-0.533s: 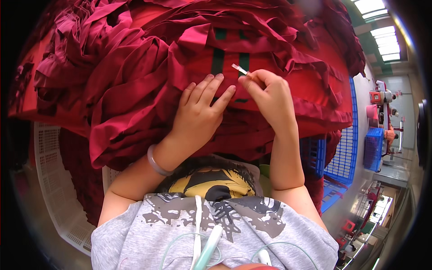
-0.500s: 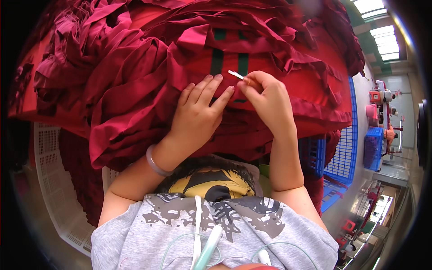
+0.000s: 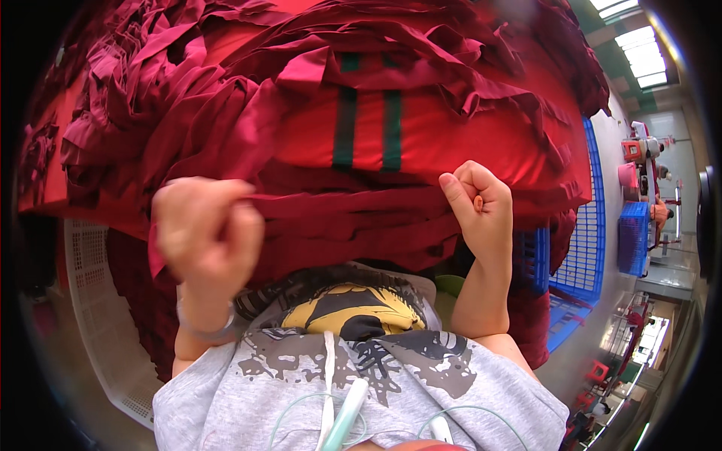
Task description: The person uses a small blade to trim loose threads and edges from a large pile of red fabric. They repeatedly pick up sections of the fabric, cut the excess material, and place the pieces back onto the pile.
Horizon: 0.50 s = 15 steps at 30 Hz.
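Note:
Over the table in front of me lie heaped dark red cloth pieces (image 3: pixel 353 218); a long fold runs between my two hands. My left hand (image 3: pixel 207 233) is smeared by motion, but its fingers look curled in on the cloth at the left. My right hand (image 3: pixel 481 207) is closed in a fist beside the fold's right end; whether it also pinches the cloth I cannot tell. A small orange-ended tool (image 3: pixel 478 203) pokes out of this fist, the rest of it hidden. Beyond the fold, bright red fabric (image 3: pixel 301 143) shows two dark green stripes (image 3: pixel 392 131).
More crumpled cloth (image 3: pixel 173 52) piles up at the far left. A white perforated crate (image 3: pixel 90 301) stands below the table's left side, a blue plastic crate (image 3: pixel 583 240) at its right. Farther right are another blue crate (image 3: pixel 633 237), red stools (image 3: pixel 598 372) and people at work.
My left hand has gone from lying flat with fingers spread to curled, moving left and nearer me. My right hand has drawn back to the right, the tool's white tip now hidden. The green stripes show more.

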Each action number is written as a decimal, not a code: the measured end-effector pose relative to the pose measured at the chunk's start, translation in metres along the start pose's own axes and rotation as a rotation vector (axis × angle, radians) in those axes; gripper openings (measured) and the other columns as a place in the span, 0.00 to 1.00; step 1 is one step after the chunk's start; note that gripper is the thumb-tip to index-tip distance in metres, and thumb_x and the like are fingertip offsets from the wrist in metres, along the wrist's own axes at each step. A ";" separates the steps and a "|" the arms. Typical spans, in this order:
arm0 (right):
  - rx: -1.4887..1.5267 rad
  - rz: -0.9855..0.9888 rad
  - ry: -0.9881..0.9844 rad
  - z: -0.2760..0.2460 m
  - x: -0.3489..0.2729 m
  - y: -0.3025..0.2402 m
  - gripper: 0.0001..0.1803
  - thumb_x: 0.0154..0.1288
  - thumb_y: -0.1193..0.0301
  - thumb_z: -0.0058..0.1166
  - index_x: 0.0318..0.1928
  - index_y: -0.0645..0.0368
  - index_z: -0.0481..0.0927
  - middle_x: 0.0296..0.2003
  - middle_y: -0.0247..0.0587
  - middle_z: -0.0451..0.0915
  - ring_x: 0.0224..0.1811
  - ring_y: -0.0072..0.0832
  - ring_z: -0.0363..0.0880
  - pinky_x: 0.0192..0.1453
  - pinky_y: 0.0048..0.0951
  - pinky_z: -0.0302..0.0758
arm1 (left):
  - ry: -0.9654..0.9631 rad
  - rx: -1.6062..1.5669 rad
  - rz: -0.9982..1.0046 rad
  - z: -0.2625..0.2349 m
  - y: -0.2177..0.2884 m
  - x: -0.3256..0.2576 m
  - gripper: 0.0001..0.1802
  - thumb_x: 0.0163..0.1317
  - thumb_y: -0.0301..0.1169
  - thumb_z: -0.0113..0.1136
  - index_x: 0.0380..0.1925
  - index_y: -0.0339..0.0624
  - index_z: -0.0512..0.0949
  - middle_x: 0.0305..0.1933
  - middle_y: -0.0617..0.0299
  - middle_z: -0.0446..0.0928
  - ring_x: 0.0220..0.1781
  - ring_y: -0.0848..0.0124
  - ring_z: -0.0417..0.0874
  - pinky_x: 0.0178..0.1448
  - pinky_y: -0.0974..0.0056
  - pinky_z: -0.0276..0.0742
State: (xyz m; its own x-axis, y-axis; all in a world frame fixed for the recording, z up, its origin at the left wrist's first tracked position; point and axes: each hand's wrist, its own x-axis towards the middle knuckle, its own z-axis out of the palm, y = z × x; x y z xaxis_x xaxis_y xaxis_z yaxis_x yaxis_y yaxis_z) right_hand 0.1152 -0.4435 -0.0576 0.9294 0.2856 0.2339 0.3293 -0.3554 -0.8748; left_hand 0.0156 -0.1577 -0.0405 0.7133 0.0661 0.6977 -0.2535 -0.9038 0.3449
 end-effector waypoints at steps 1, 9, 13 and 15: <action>0.042 0.056 -0.014 -0.003 -0.002 0.000 0.21 0.66 0.73 0.58 0.20 0.56 0.61 0.17 0.19 0.52 0.21 0.09 0.46 0.21 0.19 0.46 | 0.091 -0.025 -0.133 -0.017 -0.009 -0.001 0.05 0.51 0.19 0.55 0.28 0.40 0.78 0.25 0.61 0.74 0.30 0.66 0.75 0.38 0.64 0.69; 0.218 0.182 -0.103 0.008 -0.006 0.003 0.18 0.70 0.68 0.54 0.22 0.58 0.67 0.18 0.17 0.53 0.22 0.08 0.47 0.22 0.18 0.46 | 0.830 0.106 -0.112 -0.054 -0.041 0.031 0.08 0.62 0.20 0.56 0.40 0.25 0.79 0.43 0.53 0.81 0.41 0.73 0.78 0.46 0.71 0.74; 0.194 0.190 -0.160 0.015 -0.011 -0.004 0.16 0.69 0.68 0.55 0.25 0.61 0.71 0.18 0.20 0.55 0.22 0.10 0.49 0.23 0.19 0.49 | 0.128 -0.050 -0.011 0.018 0.014 0.072 0.13 0.63 0.22 0.56 0.48 0.35 0.79 0.48 0.56 0.81 0.49 0.68 0.81 0.57 0.65 0.73; 0.143 0.156 -0.201 0.015 -0.016 -0.012 0.14 0.68 0.68 0.56 0.26 0.62 0.73 0.19 0.23 0.57 0.22 0.11 0.51 0.23 0.19 0.51 | -0.005 0.041 -0.070 0.070 -0.007 0.083 0.21 0.64 0.36 0.54 0.54 0.36 0.75 0.49 0.50 0.80 0.54 0.55 0.79 0.66 0.44 0.64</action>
State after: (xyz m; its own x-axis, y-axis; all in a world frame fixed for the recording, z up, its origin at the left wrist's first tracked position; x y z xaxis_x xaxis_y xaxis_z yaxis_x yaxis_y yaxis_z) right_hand 0.0936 -0.4309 -0.0574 0.9104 0.4134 0.0157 0.1453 -0.2840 -0.9478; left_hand 0.1224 -0.1749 -0.0288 0.7317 0.1274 0.6697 -0.1761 -0.9137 0.3663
